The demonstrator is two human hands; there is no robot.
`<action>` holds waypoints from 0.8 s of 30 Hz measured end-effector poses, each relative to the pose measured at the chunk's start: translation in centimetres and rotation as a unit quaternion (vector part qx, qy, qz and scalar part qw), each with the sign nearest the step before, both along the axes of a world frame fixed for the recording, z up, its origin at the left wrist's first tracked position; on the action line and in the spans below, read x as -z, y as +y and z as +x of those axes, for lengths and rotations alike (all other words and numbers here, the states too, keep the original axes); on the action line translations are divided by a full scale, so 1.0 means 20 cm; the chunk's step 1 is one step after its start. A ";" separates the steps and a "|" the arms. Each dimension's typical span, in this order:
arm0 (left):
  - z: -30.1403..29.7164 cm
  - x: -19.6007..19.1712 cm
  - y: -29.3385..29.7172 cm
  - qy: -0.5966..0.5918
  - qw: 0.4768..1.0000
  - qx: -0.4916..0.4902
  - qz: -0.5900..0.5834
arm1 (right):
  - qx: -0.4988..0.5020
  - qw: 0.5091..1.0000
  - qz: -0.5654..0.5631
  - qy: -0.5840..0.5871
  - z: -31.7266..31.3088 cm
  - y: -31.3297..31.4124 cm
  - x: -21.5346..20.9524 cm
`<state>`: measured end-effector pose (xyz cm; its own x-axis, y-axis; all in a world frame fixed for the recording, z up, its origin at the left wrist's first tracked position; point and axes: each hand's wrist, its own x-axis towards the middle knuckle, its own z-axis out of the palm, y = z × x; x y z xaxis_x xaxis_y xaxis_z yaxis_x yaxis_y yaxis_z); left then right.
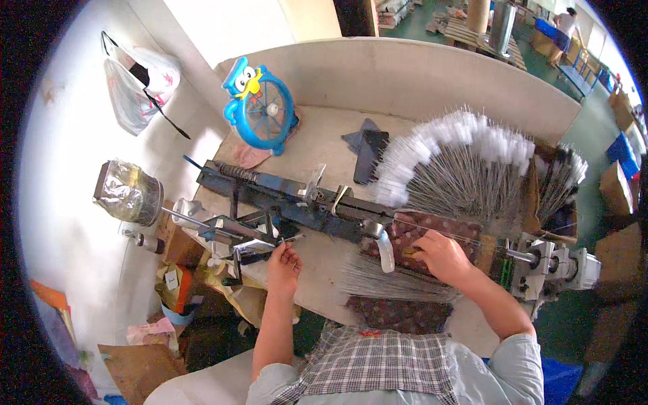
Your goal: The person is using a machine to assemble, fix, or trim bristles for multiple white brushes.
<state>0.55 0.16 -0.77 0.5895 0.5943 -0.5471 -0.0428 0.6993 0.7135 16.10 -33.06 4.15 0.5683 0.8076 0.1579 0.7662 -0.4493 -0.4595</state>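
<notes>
My left hand [283, 264] pinches the end of a thin wire at the jaws of a dark blue metal bench machine [290, 202]. My right hand [442, 256] grips the same thin wire [405, 226] over a patterned cloth [432, 226], just right of the machine's grey lever handle [385, 251]. A loose bundle of bare wires [391, 282] lies on the bench below my right hand. Behind it a large fan of finished wire brushes with white bristle tips [459, 158] leans in a cardboard box.
A blue bird-shaped fan [260, 104] stands at the back of the bench. A black phone [370, 155] lies on a grey cloth. A plastic-wrapped motor [128, 192] sits left, a silver motor unit [553, 266] right. Plastic bags [138, 81] hang on the wall.
</notes>
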 end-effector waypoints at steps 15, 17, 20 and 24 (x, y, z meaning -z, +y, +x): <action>0.36 -0.27 -1.00 -0.136 0.948 0.253 0.140 | 0.148 0.970 0.167 0.093 0.06 -0.17 -0.37; 0.43 -0.28 -1.05 -0.151 0.956 0.236 0.088 | 0.136 0.972 0.167 0.089 0.06 -0.21 -0.33; 0.49 -0.25 -1.09 -0.141 0.946 0.272 0.108 | 0.145 0.970 0.158 0.115 0.05 -0.27 -0.37; 0.50 -0.23 -1.16 -0.134 0.930 0.308 0.148 | 0.164 0.913 0.202 0.313 0.07 -0.31 -0.35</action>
